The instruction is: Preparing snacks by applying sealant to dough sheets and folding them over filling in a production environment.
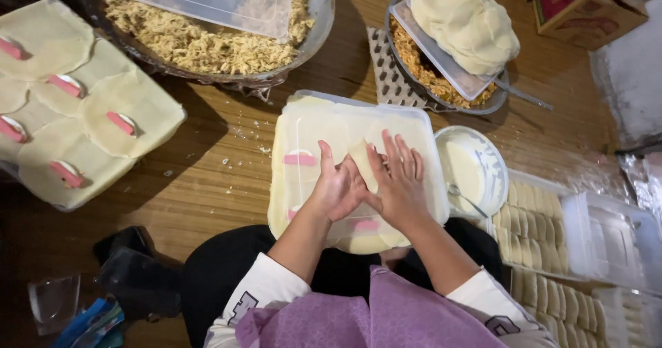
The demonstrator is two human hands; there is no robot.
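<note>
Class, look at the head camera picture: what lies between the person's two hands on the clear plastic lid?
In the head view, a pale rolled dough wrapper lies between the left hand and right hand, both touching it, above the clear plastic lid.

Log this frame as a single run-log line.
left hand: on wrapper roll | right hand: folding same roll | surface: clear lid with pink strips | right: white bowl | far: shredded filling bowl

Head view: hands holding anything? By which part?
Both hands, left hand and right hand, pinch a pale rolled wrapper between them by its lower end, over the plastic lid.
</note>
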